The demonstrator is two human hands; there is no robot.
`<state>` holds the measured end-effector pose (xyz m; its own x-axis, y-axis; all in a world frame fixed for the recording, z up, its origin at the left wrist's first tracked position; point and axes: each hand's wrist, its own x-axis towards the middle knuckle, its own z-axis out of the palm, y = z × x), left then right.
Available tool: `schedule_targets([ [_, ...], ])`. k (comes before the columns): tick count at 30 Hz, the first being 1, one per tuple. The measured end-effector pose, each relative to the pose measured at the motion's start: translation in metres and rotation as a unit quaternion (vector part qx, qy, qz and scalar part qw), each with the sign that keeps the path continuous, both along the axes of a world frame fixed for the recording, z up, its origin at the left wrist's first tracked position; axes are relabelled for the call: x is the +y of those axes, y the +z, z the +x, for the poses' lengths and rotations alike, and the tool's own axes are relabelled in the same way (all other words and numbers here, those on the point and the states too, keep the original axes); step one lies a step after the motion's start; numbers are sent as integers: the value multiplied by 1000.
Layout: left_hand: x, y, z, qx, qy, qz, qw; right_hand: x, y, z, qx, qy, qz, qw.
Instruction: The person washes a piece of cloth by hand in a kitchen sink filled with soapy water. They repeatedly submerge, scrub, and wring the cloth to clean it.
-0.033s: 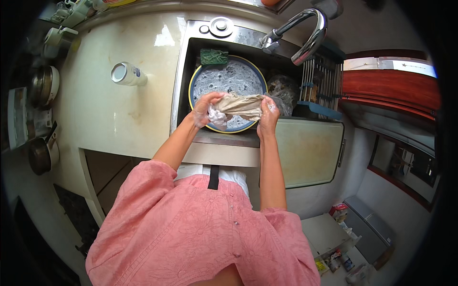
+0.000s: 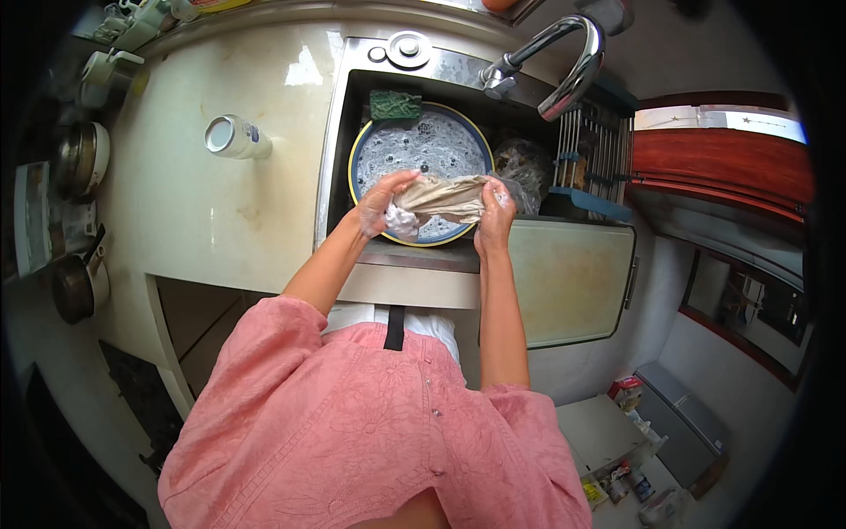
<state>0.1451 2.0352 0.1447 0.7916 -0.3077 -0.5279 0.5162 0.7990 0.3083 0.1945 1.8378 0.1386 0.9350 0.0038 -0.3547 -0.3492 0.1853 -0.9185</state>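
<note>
A wet beige cloth (image 2: 441, 197) is stretched between my two hands above a round basin (image 2: 354, 167) with a blue and yellow rim. My left hand (image 2: 381, 204) grips the cloth's left end, and white foam clings to its palm and fingers. At the other end, my right hand (image 2: 496, 212) pinches the cloth, with a little foam on the fingers. Sudsy water (image 2: 423, 141) with bubbles fills the basin, which sits in a steel sink (image 2: 348, 106). A green scouring sponge (image 2: 395, 105) rests at the basin's far left rim.
A chrome faucet (image 2: 577, 79) arches over the sink's right side. Beside the basin lies a clear plastic bag (image 2: 522, 167), with a wire dish rack (image 2: 582, 150) further right. A white container (image 2: 236, 137) stands on the left counter (image 2: 211, 220). Pots (image 2: 77, 282) are at the far left.
</note>
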Motion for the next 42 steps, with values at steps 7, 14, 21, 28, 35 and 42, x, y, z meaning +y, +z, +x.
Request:
schedule_targets([
  [7,-15,-18,5,17,64,117,991,14,13,-4,-27,44,-41,998],
  [14,-55,-17,-1,88,73,235,965,61,10,-28,-337,162,-403,835],
  [21,-41,-69,-6,42,40,110,992,74,12,-38,-336,152,-394,842],
  [28,-60,-31,-8,56,48,221,972,56,-7,-10,-239,101,-482,837],
  [35,-38,-59,-4,63,31,112,991,76,5,-40,-297,138,-425,844],
  [42,-35,18,4,35,-54,98,993,26,-4,13,-193,48,-445,873],
])
